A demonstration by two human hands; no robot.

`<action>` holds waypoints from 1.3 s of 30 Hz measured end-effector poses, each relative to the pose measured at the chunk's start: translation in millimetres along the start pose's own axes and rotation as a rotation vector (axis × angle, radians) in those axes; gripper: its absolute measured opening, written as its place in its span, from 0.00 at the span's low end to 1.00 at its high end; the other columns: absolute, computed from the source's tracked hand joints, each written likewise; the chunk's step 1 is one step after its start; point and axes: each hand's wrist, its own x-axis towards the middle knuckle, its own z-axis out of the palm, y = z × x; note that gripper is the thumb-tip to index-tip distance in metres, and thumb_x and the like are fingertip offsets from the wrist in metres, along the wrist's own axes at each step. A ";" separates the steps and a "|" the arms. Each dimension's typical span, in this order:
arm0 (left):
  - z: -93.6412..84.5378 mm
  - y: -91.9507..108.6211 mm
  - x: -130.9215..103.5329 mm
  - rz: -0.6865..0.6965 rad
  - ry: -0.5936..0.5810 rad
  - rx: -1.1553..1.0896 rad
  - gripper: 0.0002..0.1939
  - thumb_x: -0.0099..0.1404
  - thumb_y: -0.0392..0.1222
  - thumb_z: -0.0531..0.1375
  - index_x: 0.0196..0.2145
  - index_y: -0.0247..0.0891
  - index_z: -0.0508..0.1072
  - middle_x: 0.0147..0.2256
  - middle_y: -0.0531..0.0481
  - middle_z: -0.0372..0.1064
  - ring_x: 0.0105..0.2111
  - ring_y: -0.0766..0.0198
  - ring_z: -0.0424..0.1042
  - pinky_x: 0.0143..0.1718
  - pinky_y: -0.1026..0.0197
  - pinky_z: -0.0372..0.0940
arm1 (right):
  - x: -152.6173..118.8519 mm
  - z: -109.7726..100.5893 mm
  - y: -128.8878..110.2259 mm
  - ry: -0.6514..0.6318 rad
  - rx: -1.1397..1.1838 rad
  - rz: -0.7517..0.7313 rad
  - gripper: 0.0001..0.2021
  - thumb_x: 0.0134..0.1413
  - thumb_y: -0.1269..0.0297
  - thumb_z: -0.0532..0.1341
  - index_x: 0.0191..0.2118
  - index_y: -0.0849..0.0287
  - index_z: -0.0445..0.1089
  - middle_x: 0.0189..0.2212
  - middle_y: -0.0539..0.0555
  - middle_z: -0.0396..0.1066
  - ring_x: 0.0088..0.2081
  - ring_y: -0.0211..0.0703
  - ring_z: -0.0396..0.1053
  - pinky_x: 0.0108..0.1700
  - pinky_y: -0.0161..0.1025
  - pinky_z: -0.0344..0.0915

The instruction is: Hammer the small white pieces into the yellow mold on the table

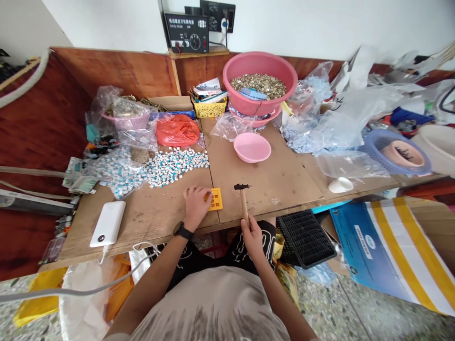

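My right hand (pixel 253 235) is closed round the wooden handle of a small hammer (pixel 244 202), whose black head points away from me above the table. My left hand (pixel 196 204) rests at the left side of a yellow slotted block (pixel 216 199) on the table; its fingertips are bent over the block's edge, and whether they pinch a small part is too small to tell. Left of the block lies a spread of small white and blue pieces (pixel 170 166). A shallow pink bowl (pixel 252 147) stands beyond the hammer.
A large pink basin (pixel 261 102) of small metal parts stands at the back, near a red bag (pixel 177 130) and a yellow basket (pixel 210 109). A white power bank (pixel 108 223) lies left, a small white cup (pixel 340 185) right. Plastic bags (pixel 337 130) cover the back right.
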 end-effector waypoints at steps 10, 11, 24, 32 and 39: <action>-15.6 -18.0 25.5 0.170 -0.188 -0.048 0.09 0.75 0.39 0.61 0.42 0.43 0.83 0.48 0.43 0.86 0.53 0.44 0.74 0.58 0.41 0.66 | 2.0 -0.4 2.8 0.070 0.009 -0.020 0.32 0.74 0.36 0.63 0.61 0.62 0.81 0.46 0.63 0.85 0.45 0.57 0.81 0.50 0.47 0.77; -16.9 -21.4 29.0 0.202 -0.206 -0.045 0.09 0.75 0.39 0.61 0.42 0.43 0.83 0.47 0.43 0.86 0.52 0.44 0.73 0.57 0.41 0.66 | 2.4 -1.1 2.5 0.051 -0.003 -0.032 0.32 0.75 0.37 0.63 0.62 0.63 0.81 0.48 0.64 0.86 0.47 0.57 0.82 0.51 0.47 0.78; -20.2 -27.4 25.7 0.145 -0.076 0.090 0.34 0.74 0.49 0.66 0.74 0.39 0.72 0.62 0.34 0.80 0.63 0.35 0.74 0.65 0.38 0.67 | 24.3 -13.8 -58.1 -0.195 -0.311 -0.350 0.23 0.82 0.53 0.57 0.68 0.57 0.80 0.54 0.65 0.88 0.52 0.61 0.87 0.55 0.48 0.81; -29.2 -85.4 -7.5 -0.213 0.234 -0.138 0.20 0.79 0.51 0.60 0.59 0.41 0.81 0.46 0.43 0.86 0.47 0.47 0.83 0.57 0.48 0.74 | 43.0 -9.5 -45.3 -0.225 -0.457 -0.358 0.21 0.80 0.55 0.58 0.66 0.57 0.80 0.45 0.64 0.88 0.44 0.59 0.86 0.48 0.46 0.80; -56.9 -133.8 40.4 -0.223 0.286 -0.006 0.17 0.79 0.49 0.58 0.49 0.41 0.86 0.49 0.40 0.87 0.48 0.48 0.84 0.55 0.50 0.72 | 67.8 -3.6 -29.6 -0.188 -0.019 -0.140 0.27 0.74 0.39 0.64 0.60 0.58 0.80 0.38 0.59 0.83 0.37 0.54 0.80 0.39 0.46 0.79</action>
